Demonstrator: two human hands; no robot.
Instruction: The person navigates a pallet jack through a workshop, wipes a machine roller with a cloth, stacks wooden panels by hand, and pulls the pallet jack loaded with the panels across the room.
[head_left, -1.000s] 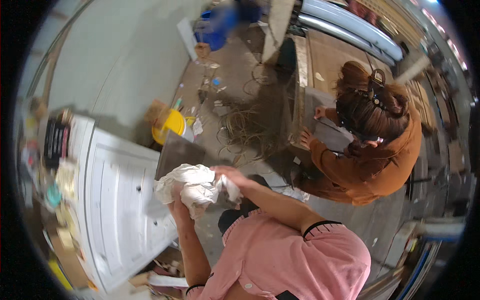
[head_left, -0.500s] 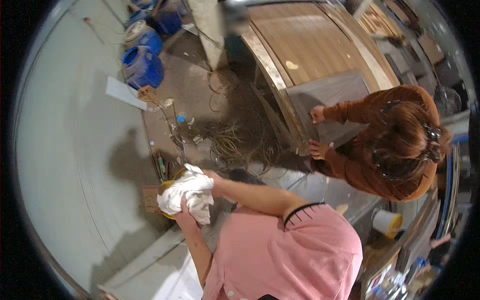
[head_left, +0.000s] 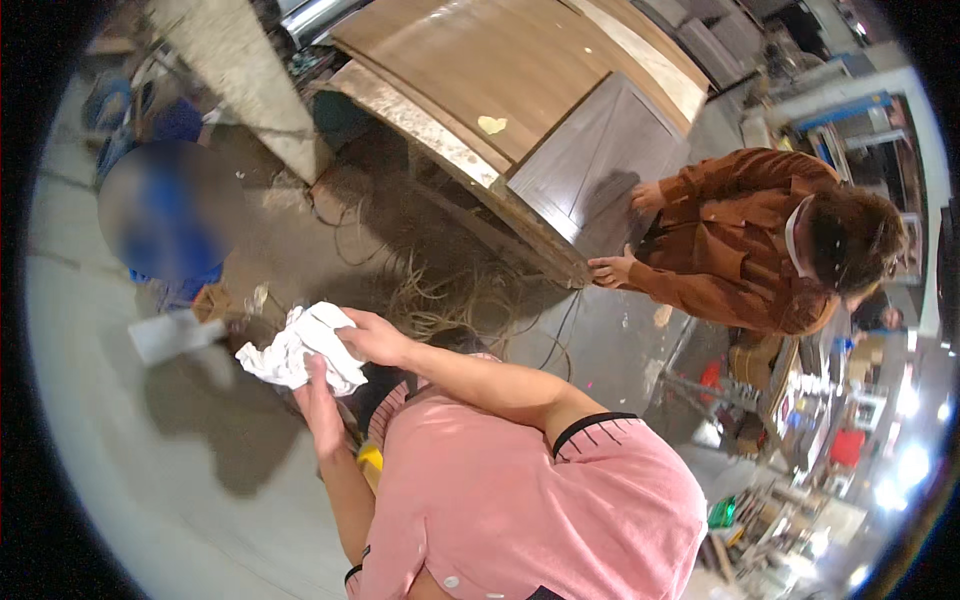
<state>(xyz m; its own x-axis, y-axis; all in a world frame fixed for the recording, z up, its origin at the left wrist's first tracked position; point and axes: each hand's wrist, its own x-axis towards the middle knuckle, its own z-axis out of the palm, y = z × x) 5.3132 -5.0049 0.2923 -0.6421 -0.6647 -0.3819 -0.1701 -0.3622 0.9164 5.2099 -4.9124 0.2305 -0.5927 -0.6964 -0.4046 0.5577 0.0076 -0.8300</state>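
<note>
A crumpled white cloth (head_left: 312, 345) is bunched up between my two hands in front of me. My left hand (head_left: 317, 388) grips its near edge, with the thumb lying over the fabric. From the right, my right hand (head_left: 372, 338) closes on the cloth's other side, its fingertips partly hidden in the folds. Below my left wrist, a small part of a yellow object (head_left: 370, 462) shows between my forearm and my pink shirt.
A co-worker in a brown jacket (head_left: 745, 240) rests both hands at a grey wooden panel (head_left: 590, 150) on a workbench. Loose cables (head_left: 440, 305) lie on the floor past my hands. Blue barrels (head_left: 185, 250) and a white board (head_left: 170, 335) are at left.
My view has swung round, so the workbench now appears farther left. The cloth has lifted away from the yellow-rimmed container it was over, still in both hands. The co-worker's head has turned.
</note>
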